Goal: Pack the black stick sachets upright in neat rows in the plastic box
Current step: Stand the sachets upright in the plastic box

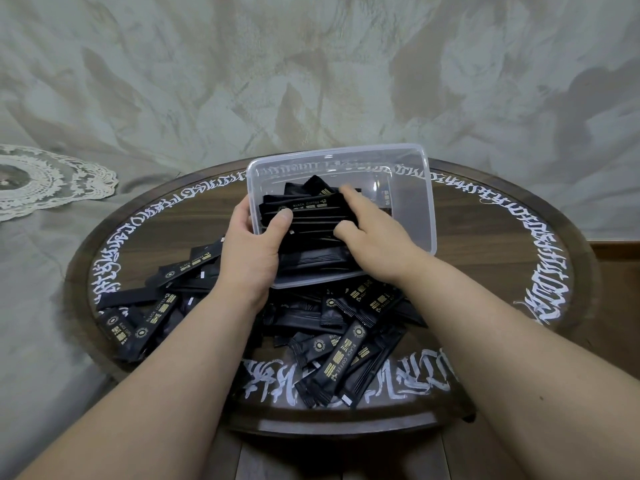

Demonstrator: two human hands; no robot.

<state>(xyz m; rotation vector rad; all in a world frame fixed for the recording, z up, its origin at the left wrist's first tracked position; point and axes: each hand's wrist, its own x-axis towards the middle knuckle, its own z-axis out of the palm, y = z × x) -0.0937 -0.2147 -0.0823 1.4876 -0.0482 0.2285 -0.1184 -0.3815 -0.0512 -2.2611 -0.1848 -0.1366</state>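
A clear plastic box (412, 188) stands tilted on the round table, its open top facing me. Several black stick sachets (304, 207) lie stacked inside its left half. My left hand (251, 251) grips the box's left wall, thumb inside pressing on the sachets. My right hand (374, 230) reaches into the box and holds the right end of the sachet stack between fingers and thumb. A loose pile of black sachets (343, 355) with gold print lies on the table in front of the box, and another pile of sachets (156, 306) lies to the left.
The round dark wooden table (502, 271) has a glass top with white script around its rim. Behind it lies grey patterned fabric (311, 81), with a white lace doily (45, 178) at the far left. Wooden floor shows at the right and below.
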